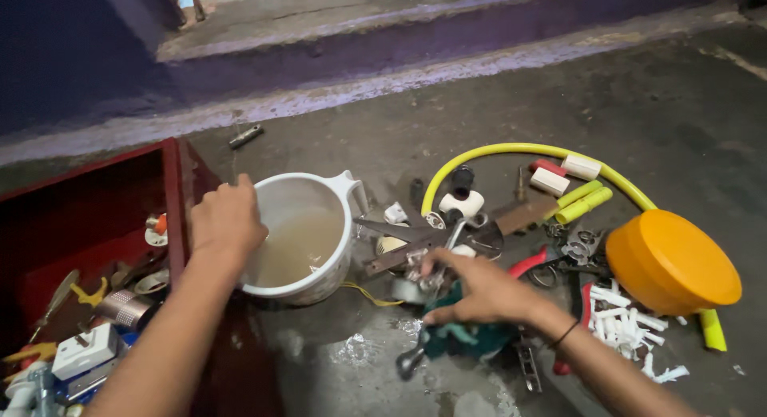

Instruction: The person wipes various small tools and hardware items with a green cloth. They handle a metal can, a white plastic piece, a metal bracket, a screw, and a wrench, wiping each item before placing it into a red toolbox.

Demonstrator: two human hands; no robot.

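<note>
My left hand grips the near rim of a white jug that holds murky water. My right hand rests on a teal cloth and pinches a small metal fitting just right of the jug. A metal tap-like part pokes out from under the cloth, beside a patch of wet floor.
A red toolbox at left holds several fittings and tools. Right of the jug lie large shears, a yellow hose, white pipe pieces, an orange round lid and several white wall plugs. A concrete step runs behind.
</note>
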